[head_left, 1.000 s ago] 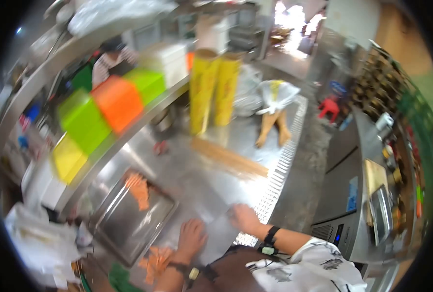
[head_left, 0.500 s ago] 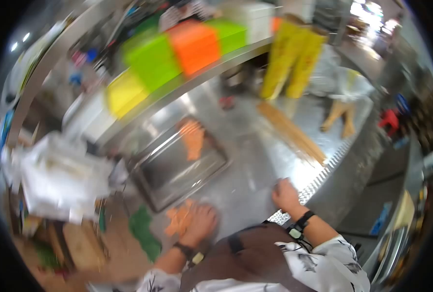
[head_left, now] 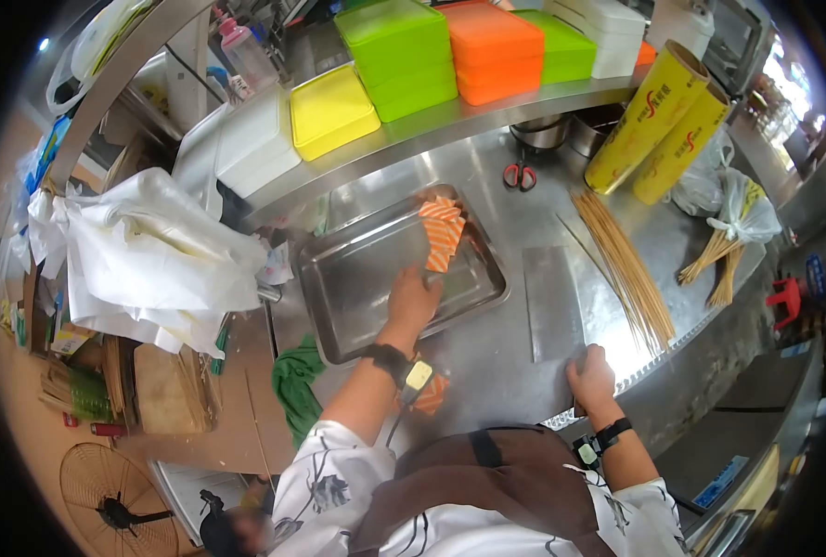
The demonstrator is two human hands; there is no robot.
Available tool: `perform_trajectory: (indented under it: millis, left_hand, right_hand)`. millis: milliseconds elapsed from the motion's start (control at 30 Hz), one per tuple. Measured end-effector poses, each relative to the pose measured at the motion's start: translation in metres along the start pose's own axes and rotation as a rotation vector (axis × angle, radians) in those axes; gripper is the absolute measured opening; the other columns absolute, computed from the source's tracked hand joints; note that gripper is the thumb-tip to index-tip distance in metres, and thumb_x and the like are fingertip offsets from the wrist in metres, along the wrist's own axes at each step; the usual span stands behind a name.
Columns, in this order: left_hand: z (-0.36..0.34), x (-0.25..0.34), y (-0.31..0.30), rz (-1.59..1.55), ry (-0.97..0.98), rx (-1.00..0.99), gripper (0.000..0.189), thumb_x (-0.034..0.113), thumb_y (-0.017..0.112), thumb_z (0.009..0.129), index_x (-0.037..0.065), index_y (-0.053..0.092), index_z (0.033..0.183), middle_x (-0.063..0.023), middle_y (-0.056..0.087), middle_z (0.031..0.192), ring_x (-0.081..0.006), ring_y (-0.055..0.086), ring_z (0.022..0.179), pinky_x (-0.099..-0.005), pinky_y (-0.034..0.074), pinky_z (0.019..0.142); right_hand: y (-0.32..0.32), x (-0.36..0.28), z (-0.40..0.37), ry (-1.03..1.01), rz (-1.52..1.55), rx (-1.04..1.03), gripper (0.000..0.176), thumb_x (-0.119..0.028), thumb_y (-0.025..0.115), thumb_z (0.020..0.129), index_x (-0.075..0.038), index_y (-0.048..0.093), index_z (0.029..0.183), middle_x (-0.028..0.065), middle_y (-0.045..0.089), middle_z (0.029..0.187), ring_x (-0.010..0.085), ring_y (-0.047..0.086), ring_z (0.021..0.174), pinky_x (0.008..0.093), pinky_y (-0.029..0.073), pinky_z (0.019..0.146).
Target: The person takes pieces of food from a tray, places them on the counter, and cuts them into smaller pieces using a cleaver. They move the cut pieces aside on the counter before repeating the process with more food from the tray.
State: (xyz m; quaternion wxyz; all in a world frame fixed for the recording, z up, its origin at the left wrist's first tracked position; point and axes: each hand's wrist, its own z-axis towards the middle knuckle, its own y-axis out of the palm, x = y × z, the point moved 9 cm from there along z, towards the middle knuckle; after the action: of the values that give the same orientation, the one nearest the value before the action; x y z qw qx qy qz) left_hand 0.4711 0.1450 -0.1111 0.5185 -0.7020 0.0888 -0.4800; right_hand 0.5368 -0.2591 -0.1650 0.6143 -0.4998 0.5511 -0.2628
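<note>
My left hand (head_left: 414, 302) reaches over the metal tray (head_left: 404, 336), its bent fingers closed at the lower end of orange-and-white striped pieces (head_left: 443, 232) that lie at the tray's upper right. More striped material (head_left: 432, 396) shows on the steel table beyond my left wrist, partly covered by the watch-like device. My right hand (head_left: 592, 376) is curled closed on the table, just below a flat rectangular metal blade (head_left: 552, 306). Something dark shows under its fingers; the rest is hidden.
Green (head_left: 399, 51), orange (head_left: 492, 51) and yellow (head_left: 334, 111) boxes line a shelf. Red-handled scissors (head_left: 519, 176), yellow rolls (head_left: 650, 116) and thin sticks (head_left: 622, 265) are at the right. At the left are white bags (head_left: 144, 255) and a green cloth (head_left: 295, 385).
My left hand has moved from the striped pieces on the table up to those in the tray. The whole view has shifted and become sharper. My right hand stays curled near the blade.
</note>
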Motion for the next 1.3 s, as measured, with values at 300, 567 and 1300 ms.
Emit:
perform_trajectory:
  millis: [300, 567, 1300]
  left_hand:
    - [0.056, 0.0, 0.046, 0.222, -0.163, -0.202, 0.065, 0.042, 0.078, 0.078, 0.003, 0.055, 0.126, -0.0191, 0.058, 0.123, -0.0355, 0.058, 0.117, -0.0451, 0.05, 0.097]
    - [0.046, -0.016, 0.041, 0.18, -0.23, -0.549, 0.057, 0.044, 0.078, 0.072, -0.001, 0.067, 0.106, -0.0156, 0.069, 0.096, -0.0328, 0.07, 0.089, -0.0399, 0.057, 0.082]
    - [-0.153, 0.058, 0.067, 0.172, 0.244, -0.147, 0.042, 0.03, 0.078, 0.073, 0.004, 0.063, 0.103, -0.016, 0.063, 0.102, -0.0373, 0.062, 0.095, -0.0473, 0.051, 0.084]
  right_hand:
    - [-0.007, -0.005, 0.0, 0.015, -0.002, 0.003, 0.038, -0.025, 0.07, 0.083, 0.0, 0.053, 0.106, 0.0241, 0.059, 0.1, 0.0455, 0.062, 0.084, 0.0525, 0.05, 0.074]
    - [-0.011, -0.01, 0.009, -0.049, 0.006, -0.031, 0.038, -0.024, 0.071, 0.082, -0.001, 0.054, 0.105, 0.023, 0.061, 0.097, 0.0433, 0.064, 0.083, 0.0507, 0.052, 0.073]
    - [-0.009, 0.036, 0.009, 0.396, 1.18, -0.848, 0.018, -0.007, 0.062, 0.09, -0.002, 0.057, 0.107, 0.0045, 0.06, 0.067, 0.0135, 0.056, 0.049, 0.0266, 0.043, 0.042]
